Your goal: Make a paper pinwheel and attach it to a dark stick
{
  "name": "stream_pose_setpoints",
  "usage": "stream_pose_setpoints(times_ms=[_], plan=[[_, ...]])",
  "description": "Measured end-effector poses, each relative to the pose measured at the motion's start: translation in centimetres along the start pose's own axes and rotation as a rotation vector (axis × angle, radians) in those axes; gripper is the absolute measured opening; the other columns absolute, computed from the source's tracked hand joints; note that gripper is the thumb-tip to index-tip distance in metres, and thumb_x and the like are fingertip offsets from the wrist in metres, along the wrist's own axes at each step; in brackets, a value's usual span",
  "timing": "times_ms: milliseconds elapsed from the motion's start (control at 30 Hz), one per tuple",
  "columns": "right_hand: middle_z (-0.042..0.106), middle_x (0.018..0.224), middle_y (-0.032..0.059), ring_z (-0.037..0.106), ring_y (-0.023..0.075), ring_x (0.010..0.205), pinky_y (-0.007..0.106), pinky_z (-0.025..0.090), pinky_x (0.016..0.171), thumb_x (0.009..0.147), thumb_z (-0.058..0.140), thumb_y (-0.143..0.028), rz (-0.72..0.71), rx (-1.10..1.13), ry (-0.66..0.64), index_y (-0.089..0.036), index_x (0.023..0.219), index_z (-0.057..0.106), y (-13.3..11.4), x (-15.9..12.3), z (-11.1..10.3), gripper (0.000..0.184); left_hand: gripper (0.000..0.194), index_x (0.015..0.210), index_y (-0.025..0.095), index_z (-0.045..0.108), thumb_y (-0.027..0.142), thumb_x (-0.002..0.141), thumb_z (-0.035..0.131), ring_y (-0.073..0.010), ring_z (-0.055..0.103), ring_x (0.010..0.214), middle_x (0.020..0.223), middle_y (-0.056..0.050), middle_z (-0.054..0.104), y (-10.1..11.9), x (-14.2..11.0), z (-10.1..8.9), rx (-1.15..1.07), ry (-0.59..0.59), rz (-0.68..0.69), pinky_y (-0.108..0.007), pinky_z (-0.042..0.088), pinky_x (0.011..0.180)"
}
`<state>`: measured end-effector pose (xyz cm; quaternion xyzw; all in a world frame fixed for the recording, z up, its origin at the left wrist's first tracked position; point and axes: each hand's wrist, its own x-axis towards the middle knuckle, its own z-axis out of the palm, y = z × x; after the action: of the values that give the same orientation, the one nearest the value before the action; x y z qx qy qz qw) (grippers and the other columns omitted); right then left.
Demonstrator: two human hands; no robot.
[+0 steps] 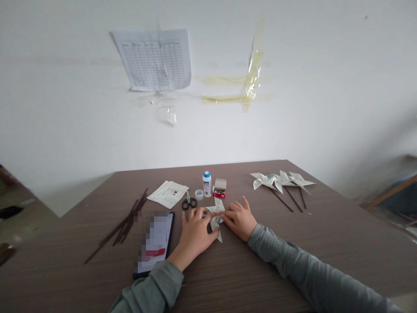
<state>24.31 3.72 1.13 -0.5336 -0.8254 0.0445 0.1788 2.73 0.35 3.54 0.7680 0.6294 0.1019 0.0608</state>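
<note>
Hands: Our open left hand (195, 232) lies flat over a folded white paper pinwheel (215, 216), nearer it than the right; our open right hand (239, 219) touches its right side, neither gripping.
Pinwheel: between our hands on a brown wood-grain table (325, 256), long axis pointing toward us, creased points splayed, partly hidden.
Nearby: black-handled scissors (189, 203), a white blue-capped glue bottle (206, 184), white paper pinwheels on dark sticks (265, 181).

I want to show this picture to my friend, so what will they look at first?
Your friend will probably spot the left hand and right hand first, touching a folded paper pinwheel in the middle of the brown table. To the right, farther along the table, more paper pinwheels sit on dark sticks. High on the white wall, a printed grid sheet hangs left of yellowed strips of tape.
</note>
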Motion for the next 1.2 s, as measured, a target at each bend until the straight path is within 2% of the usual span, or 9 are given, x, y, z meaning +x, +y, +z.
stream_pose_setpoints(times_ms=[133, 267, 367, 467, 600, 833, 933, 1067, 1200], plan=[[0.093, 0.126, 0.01, 0.083, 0.0357, 0.136, 0.086, 0.036, 0.157, 0.129, 0.071, -0.029, -0.011, 0.003, -0.012, -0.037, 0.13, 0.104, 0.0, 0.1, 0.0, 0.034, 0.056, 0.162, 0.046, 0.093, 0.035, 0.108, 0.086, -0.0519, 0.07, 0.167, 0.17, -0.011, 0.084, -0.1, 0.1, 0.4, -0.008, 0.02, -0.002, -0.09, 0.042, 0.154], [0.094, 0.13, 0.0113, 0.083, 0.0375, 0.14, 0.089, 0.037, 0.156, 0.13, 0.07, -0.03, 0.006, 0.019, -0.033, -0.036, 0.136, 0.103, -0.2, 0.2, -0.2, 0.035, 0.054, 0.158, 0.046, 0.094, 0.036, 0.106, 0.09, -0.0529, 0.071, 0.165, 0.167, -0.01, 0.086, -0.2, 0.1, 0.6, -0.018, 0.037, -0.003, -0.089, 0.043, 0.153], [0.094, 0.13, 0.0103, 0.082, 0.037, 0.14, 0.087, 0.038, 0.156, 0.13, 0.07, -0.03, 0.012, 0.012, -0.024, -0.035, 0.134, 0.104, -0.3, 0.3, -0.2, 0.034, 0.059, 0.166, 0.042, 0.09, 0.036, 0.108, 0.089, -0.0527, 0.068, 0.168, 0.17, -0.013, 0.084, 0.0, 0.0, 0.5, -0.017, 0.022, -0.007, -0.091, 0.04, 0.155], [0.093, 0.125, 0.0083, 0.082, 0.0365, 0.137, 0.086, 0.041, 0.154, 0.129, 0.073, -0.029, -0.005, -0.004, 0.007, -0.037, 0.13, 0.104, 0.0, 0.2, 0.1, 0.033, 0.061, 0.172, 0.038, 0.087, 0.036, 0.111, 0.084, -0.0491, 0.066, 0.171, 0.172, -0.015, 0.082, 0.3, -0.1, 0.1, -0.004, -0.006, -0.018, -0.09, 0.036, 0.157], [0.092, 0.122, 0.0078, 0.082, 0.0345, 0.133, 0.085, 0.043, 0.154, 0.129, 0.073, -0.031, -0.024, -0.021, 0.016, -0.038, 0.127, 0.104, 0.2, 0.2, 0.3, 0.032, 0.059, 0.17, 0.039, 0.089, 0.035, 0.111, 0.084, -0.0493, 0.067, 0.17, 0.172, -0.014, 0.082, 0.5, -0.1, -0.3, 0.004, -0.02, -0.021, -0.089, 0.036, 0.157], [0.092, 0.127, 0.0106, 0.081, 0.0331, 0.136, 0.085, 0.033, 0.158, 0.132, 0.066, -0.029, -0.003, 0.005, -0.033, -0.033, 0.133, 0.103, -0.2, 0.3, -0.4, 0.037, 0.058, 0.168, 0.04, 0.09, 0.036, 0.111, 0.085, -0.0512, 0.069, 0.169, 0.172, -0.014, 0.083, 0.4, 0.0, -0.5, 0.002, -0.024, -0.006, -0.092, 0.038, 0.155], [0.092, 0.127, 0.0104, 0.08, 0.0339, 0.137, 0.086, 0.035, 0.156, 0.132, 0.066, -0.03, -0.017, -0.002, -0.029, -0.034, 0.138, 0.103, -0.2, 0.3, -0.4, 0.038, 0.057, 0.168, 0.04, 0.09, 0.037, 0.111, 0.084, -0.0499, 0.068, 0.169, 0.17, -0.014, 0.083, 0.3, 0.1, -0.3, 0.0, -0.016, 0.0, -0.091, 0.039, 0.155], [0.093, 0.129, 0.0119, 0.081, 0.0376, 0.139, 0.087, 0.037, 0.155, 0.13, 0.068, -0.031, 0.004, -0.01, -0.041, -0.035, 0.136, 0.104, -0.2, 0.5, -0.2, 0.036, 0.054, 0.158, 0.045, 0.094, 0.039, 0.105, 0.09, -0.0513, 0.07, 0.163, 0.163, -0.012, 0.086, 0.0, 0.3, 0.3, -0.032, 0.033, 0.005, -0.087, 0.044, 0.152], [0.093, 0.127, 0.0111, 0.081, 0.0385, 0.141, 0.086, 0.04, 0.154, 0.13, 0.069, -0.032, 0.01, -0.008, -0.032, -0.039, 0.131, 0.104, -0.3, 0.7, 0.0, 0.035, 0.055, 0.161, 0.04, 0.092, 0.038, 0.106, 0.089, -0.0496, 0.069, 0.163, 0.164, -0.013, 0.085, -0.1, 0.3, 0.5, -0.026, 0.04, 0.001, -0.089, 0.041, 0.153]])
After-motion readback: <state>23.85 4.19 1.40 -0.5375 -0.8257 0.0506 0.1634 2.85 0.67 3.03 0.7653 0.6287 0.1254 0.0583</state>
